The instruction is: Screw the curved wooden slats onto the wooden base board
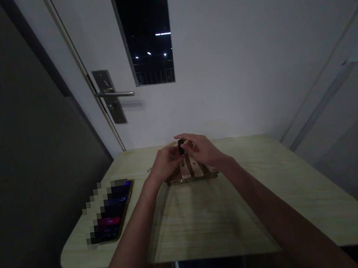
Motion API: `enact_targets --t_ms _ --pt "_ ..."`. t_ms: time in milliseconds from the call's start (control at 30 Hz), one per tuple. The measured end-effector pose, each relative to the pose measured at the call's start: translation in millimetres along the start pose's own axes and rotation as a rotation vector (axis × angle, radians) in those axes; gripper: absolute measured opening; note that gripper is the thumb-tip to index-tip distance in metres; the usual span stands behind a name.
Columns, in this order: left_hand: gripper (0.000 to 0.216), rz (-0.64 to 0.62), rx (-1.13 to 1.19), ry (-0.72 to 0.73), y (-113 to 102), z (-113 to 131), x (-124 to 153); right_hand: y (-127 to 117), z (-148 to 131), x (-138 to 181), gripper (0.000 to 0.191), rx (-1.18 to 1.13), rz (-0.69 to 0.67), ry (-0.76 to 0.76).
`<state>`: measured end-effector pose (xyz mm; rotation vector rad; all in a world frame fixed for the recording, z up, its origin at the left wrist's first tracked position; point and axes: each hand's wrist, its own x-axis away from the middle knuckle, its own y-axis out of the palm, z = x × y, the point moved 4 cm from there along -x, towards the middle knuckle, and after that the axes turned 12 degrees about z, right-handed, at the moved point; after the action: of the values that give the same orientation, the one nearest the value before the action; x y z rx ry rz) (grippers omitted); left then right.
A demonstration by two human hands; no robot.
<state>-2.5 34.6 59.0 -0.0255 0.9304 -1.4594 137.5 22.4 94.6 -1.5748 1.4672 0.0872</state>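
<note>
Both my hands meet over a small wooden slatted piece (191, 171) lying near the far edge of a light wooden table (211, 218). My left hand (166, 162) has its fingers curled, resting against the left side of the wooden piece. My right hand (201, 148) pinches a small black handle (181, 146), which stands upright over the wood; it looks like a small tool, and its tip is hidden. The fingers of both hands touch around that handle.
A phone (114, 212) with a lit screen lies on the table's left side. A thin metal bit (150, 170) lies left of my hands. Behind the table stands a white door with a metal lever handle (114, 94) and a narrow dark window (148, 32).
</note>
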Motion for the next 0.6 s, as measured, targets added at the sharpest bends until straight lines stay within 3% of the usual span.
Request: enact_targets --t_ms 133,267,500,600 --pt "0.017 -0.052 -0.007 -0.029 0.9 0.0 -0.3 -0.3 2.6 2.2 0.029 -0.078 0.028 -0.058" --pt "0.026 -0.040 0.039 0.023 -1.7 -5.4 3.4 1.4 7.0 1.8 0.025 -0.095 0.087 0.005" --pt "0.028 0.160 0.209 -0.063 -0.5 -26.8 5.5 4.8 5.5 1.6 0.024 0.068 0.211 0.037" --pt "0.023 0.240 0.149 -0.120 6.6 -33.5 6.8 7.6 6.0 2.2 0.017 0.143 0.222 0.033"
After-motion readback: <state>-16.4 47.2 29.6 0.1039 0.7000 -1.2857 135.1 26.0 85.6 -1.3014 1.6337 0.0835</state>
